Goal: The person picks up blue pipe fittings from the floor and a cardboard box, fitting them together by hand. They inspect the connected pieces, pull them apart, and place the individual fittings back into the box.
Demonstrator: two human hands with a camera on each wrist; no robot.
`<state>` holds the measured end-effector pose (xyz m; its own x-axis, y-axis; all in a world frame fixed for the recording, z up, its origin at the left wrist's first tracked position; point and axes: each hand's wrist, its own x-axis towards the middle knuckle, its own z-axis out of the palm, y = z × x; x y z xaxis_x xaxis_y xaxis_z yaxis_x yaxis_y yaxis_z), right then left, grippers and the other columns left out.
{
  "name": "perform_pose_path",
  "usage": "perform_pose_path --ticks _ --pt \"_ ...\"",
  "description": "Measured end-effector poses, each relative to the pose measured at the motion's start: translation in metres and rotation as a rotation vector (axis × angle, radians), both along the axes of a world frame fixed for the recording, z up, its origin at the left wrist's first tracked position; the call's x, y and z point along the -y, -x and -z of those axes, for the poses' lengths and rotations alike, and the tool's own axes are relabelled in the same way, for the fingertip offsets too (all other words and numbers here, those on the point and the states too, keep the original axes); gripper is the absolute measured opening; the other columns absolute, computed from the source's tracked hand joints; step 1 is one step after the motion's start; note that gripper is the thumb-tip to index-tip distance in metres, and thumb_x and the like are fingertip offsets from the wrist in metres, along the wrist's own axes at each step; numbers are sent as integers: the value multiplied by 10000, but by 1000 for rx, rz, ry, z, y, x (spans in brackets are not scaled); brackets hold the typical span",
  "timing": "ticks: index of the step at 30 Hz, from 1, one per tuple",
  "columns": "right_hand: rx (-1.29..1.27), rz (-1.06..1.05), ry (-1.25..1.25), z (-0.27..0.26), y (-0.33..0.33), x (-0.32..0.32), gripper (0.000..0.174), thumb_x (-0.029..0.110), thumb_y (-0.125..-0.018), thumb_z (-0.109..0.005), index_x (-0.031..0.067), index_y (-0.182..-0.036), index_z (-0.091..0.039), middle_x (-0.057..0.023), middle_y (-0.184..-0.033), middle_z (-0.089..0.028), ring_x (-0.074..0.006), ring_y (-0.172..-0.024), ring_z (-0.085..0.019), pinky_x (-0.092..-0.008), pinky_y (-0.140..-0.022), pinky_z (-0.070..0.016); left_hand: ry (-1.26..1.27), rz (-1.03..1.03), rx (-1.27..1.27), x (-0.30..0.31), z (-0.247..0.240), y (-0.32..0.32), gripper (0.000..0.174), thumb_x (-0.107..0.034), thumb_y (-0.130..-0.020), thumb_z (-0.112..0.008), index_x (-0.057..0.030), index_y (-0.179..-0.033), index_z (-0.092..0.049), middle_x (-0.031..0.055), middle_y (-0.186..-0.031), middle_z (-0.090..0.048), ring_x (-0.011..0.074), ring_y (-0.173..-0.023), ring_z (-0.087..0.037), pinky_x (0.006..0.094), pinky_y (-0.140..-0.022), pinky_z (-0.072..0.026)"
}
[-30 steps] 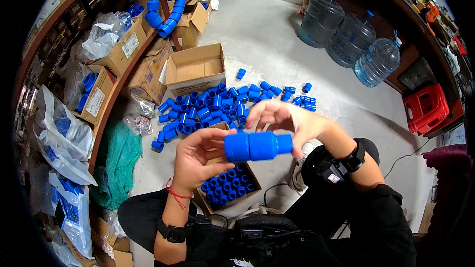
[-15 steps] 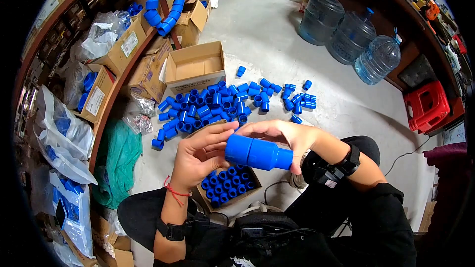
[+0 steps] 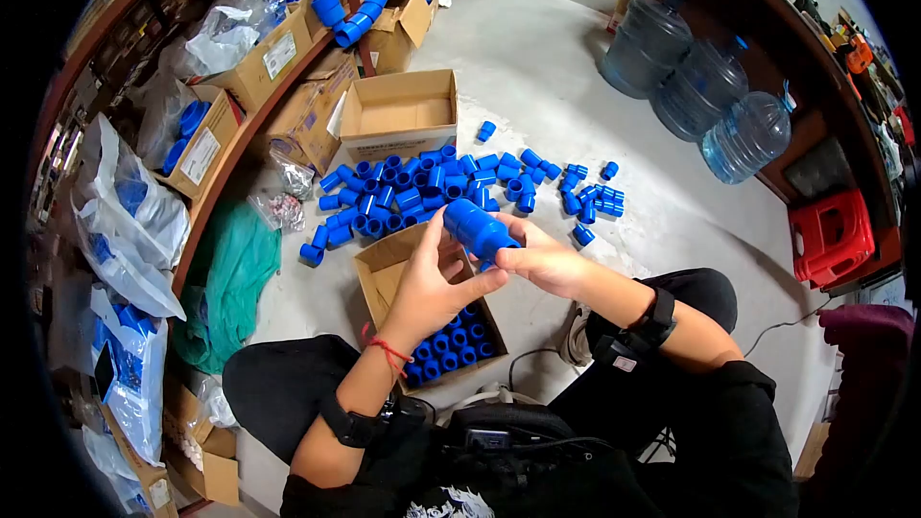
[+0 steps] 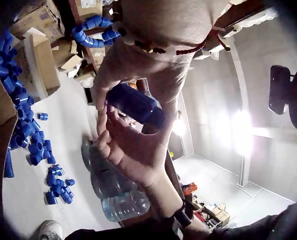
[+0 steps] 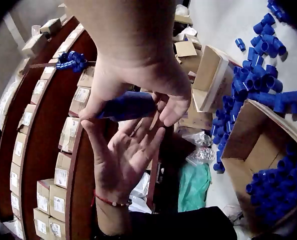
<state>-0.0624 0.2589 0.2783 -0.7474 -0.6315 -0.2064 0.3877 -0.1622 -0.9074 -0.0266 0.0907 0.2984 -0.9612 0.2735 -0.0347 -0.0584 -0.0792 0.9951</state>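
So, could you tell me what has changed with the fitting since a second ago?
The blue fitting swung from level to tilted, its far end toward the floor pile. The right hand grips it; the left hand now touches it with straight fingers. The cardboard box stayed put.

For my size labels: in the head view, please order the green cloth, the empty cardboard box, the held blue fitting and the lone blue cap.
1. green cloth
2. empty cardboard box
3. blue fitting, though nearness to the camera enlarges it
4. lone blue cap
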Motion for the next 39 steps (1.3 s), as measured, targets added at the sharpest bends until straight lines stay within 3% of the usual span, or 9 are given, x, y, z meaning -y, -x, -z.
perform_pose_path --ticks 7,16,25,26,27,30,33,35,39 --pt "40 -56 115 9 -1 6 956 492 -531 -720 54 -1231 -238 -79 -1132 -402 -182 -1047 -422 -307 -863 -368 -81 -57 -28 -2 -2 -2 760 -220 -605 -749 -27 -1179 -289 86 -1075 -436 163 -991 -447 292 -846 -380" --pt "11 -86 85 11 -3 8 880 494 -613 -662 58 -1237 -222 -71 -1115 -410 -151 -1010 -435 -290 -821 -409 -148 -56 -89 3 12 3 609 -193 -627 -721 -15 -1096 -376 82 -1039 -457 157 -972 -466 297 -836 -394" --pt "-112 -12 9 -5 5 10 672 302 -720 -632 -1 -1220 -300 -92 -1127 -438 -163 -1003 -453 -280 -833 -401 -203 -53 -43 11 9 11 584 -176 -659 -682 10 -1120 -374 85 -1037 -475 147 -956 -481 285 -840 -392" --pt "-151 -16 32 -4 9 11 673 260 -718 -637 -10 -1228 -289 -97 -1167 -417 -172 -1033 -438 -289 -865 -374 -211 -41 -34 13 6 12 576 -172 -663 -678 14 -1119 -379 82 -1032 -481 142 -947 -487 280 -837 -393" --pt "-181 -25 34 -7 10 12 778 329 -675 -665 -2 -1249 -257 -80 -1207 -386 -169 -1094 -390 -302 -936 -297 -218 -30 -24 15 5 13 568 -167 -666 -674 18 -1118 -384 80 -1026 -488 138 -938 -492 275 -834 -394" --pt "-199 -77 -4 -16 11 13 710 260 -693 -651 -10 -1236 -282 -87 -1200 -396 -163 -1100 -385 -301 -932 -299 -211 49 -16 21 7 16 530 -190 -695 -648 18 -1118 -407 67 -1018 -500 128 -932 -492 261 -829 -393" --pt "-178 -67 15 3 27 21 597 186 -704 -647 -31 -1182 -361 -101 -1098 -481 -165 -1010 -460 -282 -877 -355 -205 79 88 31 21 27 472 -181 -722 -620 3 -1113 -432 32 -997 -512 101 -923 -486 238 -811 -398" --pt "-25 -41 -9 21 37 31 531 185 -720 -636 -23 -1148 -400 -81 -1044 -504 -120 -940 -487 -231 -810 -396 -136 116 227 45 33 38 412 -203 -751 -592 -13 -1093 -463 11 -981 -522 71 -900 -488 215 -786 -401" --pt "209 -16 -116 86 51 53 480 286 -706 -634 20 -1073 -475 -32 -985 -521 -96 -862 -485 -210 -779 -397 -119 153 404 79 98 56 313 -277 -768 -573 -74 -1002 -531 -12 -923 -540 66 -836 -510 199 -754 -404"
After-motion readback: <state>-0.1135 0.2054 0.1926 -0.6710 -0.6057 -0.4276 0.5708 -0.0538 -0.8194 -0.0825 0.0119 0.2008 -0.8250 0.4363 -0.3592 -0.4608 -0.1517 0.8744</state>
